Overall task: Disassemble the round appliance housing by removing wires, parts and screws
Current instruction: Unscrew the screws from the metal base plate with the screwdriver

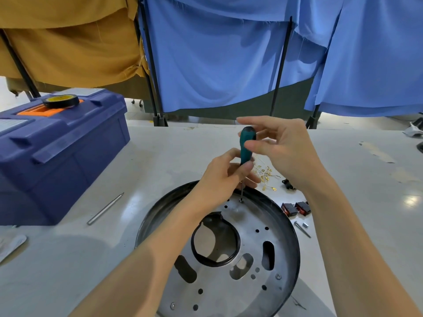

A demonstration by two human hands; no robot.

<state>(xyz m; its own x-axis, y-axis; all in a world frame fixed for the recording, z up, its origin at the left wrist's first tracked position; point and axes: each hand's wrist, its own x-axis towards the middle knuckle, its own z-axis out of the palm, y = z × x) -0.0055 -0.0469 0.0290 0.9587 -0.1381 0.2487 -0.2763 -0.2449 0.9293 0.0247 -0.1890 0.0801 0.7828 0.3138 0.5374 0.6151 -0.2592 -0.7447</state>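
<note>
The round appliance housing (256,243) lies flat on the table, a silver plate with holes inside a black rim. A green-handled screwdriver (246,143) stands upright with its tip on a screw (241,200) at the plate's far edge. My left hand (225,177) grips the lower handle and shaft. My right hand (279,145) hovers at the top of the handle, fingers spread and lightly touching it. Two more screws (278,276) (172,305) sit in the plate's near part. Removed white wires with gold terminals (265,173) lie beyond the housing.
A blue toolbox (57,152) with a black tape roll (60,101) on its lid stands at the left. A metal rod (105,208) lies beside it. Red-black switches (296,208), a small black part (288,184) and a bolt (302,229) lie right of the housing. Blue curtains hang behind.
</note>
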